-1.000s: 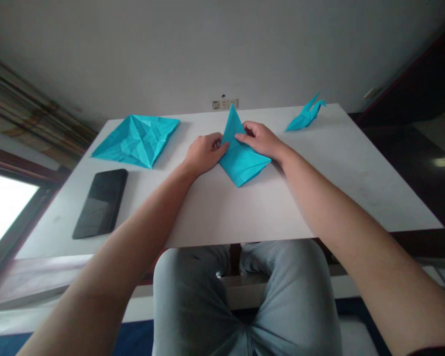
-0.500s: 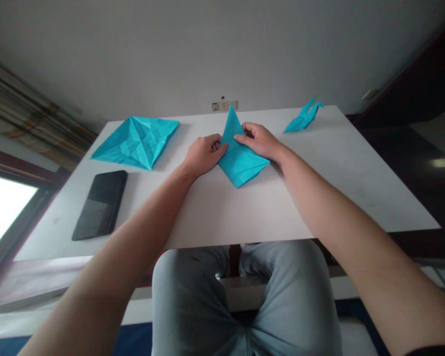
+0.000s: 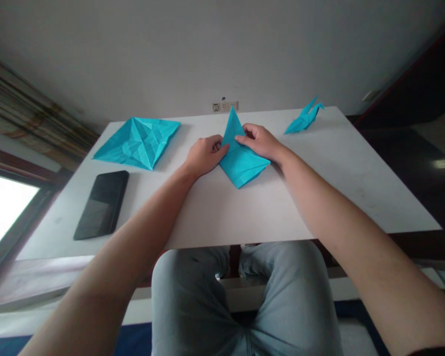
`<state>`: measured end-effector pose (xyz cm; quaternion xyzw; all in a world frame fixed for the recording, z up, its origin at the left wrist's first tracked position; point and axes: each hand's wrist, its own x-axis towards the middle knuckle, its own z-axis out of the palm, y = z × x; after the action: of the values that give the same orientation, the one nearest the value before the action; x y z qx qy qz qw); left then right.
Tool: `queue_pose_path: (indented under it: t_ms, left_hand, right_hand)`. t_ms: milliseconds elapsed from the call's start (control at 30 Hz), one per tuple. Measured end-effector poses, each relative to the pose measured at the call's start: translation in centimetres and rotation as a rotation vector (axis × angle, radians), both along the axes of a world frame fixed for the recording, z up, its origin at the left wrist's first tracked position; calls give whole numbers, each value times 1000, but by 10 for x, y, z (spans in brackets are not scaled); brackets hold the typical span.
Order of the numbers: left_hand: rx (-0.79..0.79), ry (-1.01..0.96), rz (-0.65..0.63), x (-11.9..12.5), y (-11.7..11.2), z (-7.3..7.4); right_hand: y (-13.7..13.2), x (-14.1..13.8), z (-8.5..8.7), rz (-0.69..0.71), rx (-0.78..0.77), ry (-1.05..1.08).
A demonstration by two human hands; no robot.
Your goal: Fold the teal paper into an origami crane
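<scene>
- Blue paper (image 3: pixel 241 163), several folds done and pressed flat into a kite shape, no wings or head formed
- Sharp tip pointing far, long axis running near to far, wide corners out left and right
- Location: middle of a white table (image 3: pixel 222 212), toward the far edge
- Left hand (image 3: pixel 204 156) closed on the paper's left edge, fingertips pinching the fold
- Right hand (image 3: pixel 259 141) curled over the right side, fingers gripping the layers near the tip
- Far right: finished paper crane (image 3: pixel 304 118)
- Far left: creased blue sheet (image 3: pixel 137 143), opened flat
- Near left: dark tablet (image 3: pixel 102 205)
</scene>
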<state>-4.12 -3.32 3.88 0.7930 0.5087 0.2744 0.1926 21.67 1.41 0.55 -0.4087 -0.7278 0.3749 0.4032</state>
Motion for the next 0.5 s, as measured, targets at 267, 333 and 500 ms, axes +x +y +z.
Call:
queue_pose_path:
  t_ms: [267, 333, 500]
  left_hand:
    - [4, 10, -2, -1, -1, 1]
    - [4, 15, 2, 0, -1, 1]
    - [4, 19, -1, 0, -2, 2]
  right_hand:
    - [-4, 0, 4, -1, -9, -24]
    - [-4, 0, 5, -2, -3, -28]
    - [-5, 0, 5, -7, -2, -20]
